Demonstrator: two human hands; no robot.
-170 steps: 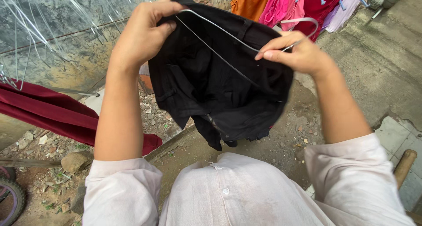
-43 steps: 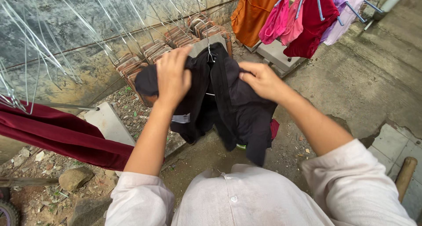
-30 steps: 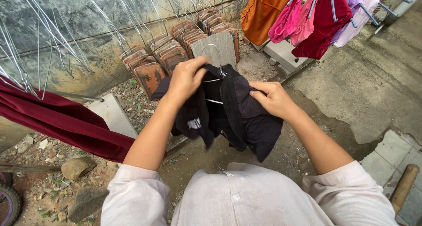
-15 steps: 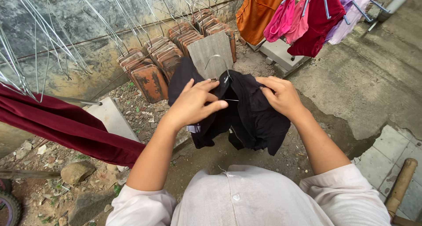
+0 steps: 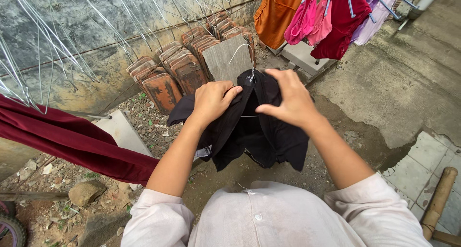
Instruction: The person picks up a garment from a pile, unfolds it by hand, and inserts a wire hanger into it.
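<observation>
1. Since half a second ago, both hands have closed in on the top of the black garment [image 5: 254, 132]: the left hand [image 5: 211, 100], then spread flat with open fingers, now pinches the cloth near the hanger's neck, and the right hand [image 5: 288, 100] has shifted inward and over the fold.
2. At far left, one dark red cloth [image 5: 72, 141] hangs over a rail, with a cluster of bare wire hangers [image 5: 43, 50] above it, too tangled to count.
3. One black garment hangs in front of the person's chest, draped over one wire hanger [image 5: 242, 50] whose hook rises above the fists. It looks soft, limp and light, likely to slide along thin wire, so the shoulder fold beside the hook seems the safest place to grip.
4. The right hand is curled, thumb and fingers holding the black cloth.
5. Behind, a stack of clay roof tiles [image 5: 187, 67] leans on the wall.
6. At upper right, about five coloured garments [image 5: 331, 16] hang together.
</observation>
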